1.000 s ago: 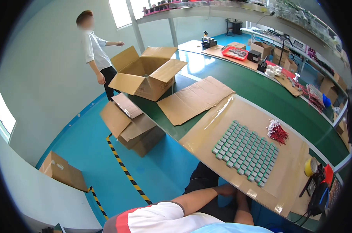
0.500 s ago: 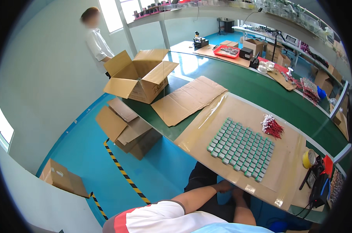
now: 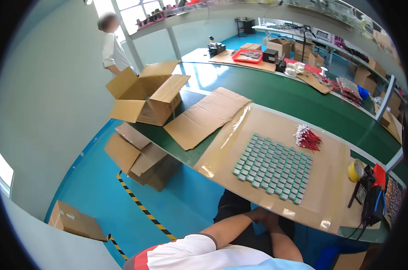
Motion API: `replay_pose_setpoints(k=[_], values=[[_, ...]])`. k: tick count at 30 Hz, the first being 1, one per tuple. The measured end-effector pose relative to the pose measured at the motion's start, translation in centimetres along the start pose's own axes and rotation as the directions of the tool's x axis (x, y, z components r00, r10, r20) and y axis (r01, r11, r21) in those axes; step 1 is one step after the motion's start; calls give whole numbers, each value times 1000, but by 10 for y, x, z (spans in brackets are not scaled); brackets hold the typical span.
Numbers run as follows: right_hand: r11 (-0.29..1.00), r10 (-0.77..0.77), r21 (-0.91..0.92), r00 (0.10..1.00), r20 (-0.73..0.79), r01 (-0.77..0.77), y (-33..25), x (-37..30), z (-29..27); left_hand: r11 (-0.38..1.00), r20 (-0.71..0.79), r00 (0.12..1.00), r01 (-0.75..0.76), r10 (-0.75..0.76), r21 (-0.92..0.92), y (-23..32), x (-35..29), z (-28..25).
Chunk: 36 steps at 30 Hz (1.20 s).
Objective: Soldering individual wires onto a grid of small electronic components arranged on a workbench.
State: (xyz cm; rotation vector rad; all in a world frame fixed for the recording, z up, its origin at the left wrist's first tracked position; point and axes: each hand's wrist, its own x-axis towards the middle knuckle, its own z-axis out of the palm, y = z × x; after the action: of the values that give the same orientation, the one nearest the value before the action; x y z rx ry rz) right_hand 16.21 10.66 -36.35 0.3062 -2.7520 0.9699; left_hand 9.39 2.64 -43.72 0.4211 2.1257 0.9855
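Below the table's front edge, my left hand and my right hand rest close together over my lap. Their fingers are mostly hidden, so I cannot tell whether they are open or closed. Nearest to them, on the brown cardboard-covered table, lies a neat grid of small grey blocks with green edges. Behind the grid is a bundle of red wires with white ends. Neither hand touches the blocks or the wires.
A flat cardboard sheet and an open carton lie to the left. More cartons stand on the blue floor. Yellow tape and a black tool with a cable sit at right. A person stands far left.
My two hands have come closer together below the table edge. The view has shifted slightly, and the person at the far left has changed posture. The blocks and wires lie as before.
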Motion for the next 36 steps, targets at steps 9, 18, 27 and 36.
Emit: replay_pose_setpoints(k=[9,18,27,36], values=[[967,-253,6,966,56,253,-96,19,-60,980,71,980,190,-186,-56,71,-97,-153],[961,-152,-167,928,341,219,-211,4,-101,996,109,990,86,-89,38,86,-79,-137],[469,-626,-47,295,-722,882,-444,188,-384,986,225,971,48,-84,161,72,-100,-65],[339,-815,207,397,-423,918,-350,110,-254,963,68,980,-199,190,183,177,-56,-133]])
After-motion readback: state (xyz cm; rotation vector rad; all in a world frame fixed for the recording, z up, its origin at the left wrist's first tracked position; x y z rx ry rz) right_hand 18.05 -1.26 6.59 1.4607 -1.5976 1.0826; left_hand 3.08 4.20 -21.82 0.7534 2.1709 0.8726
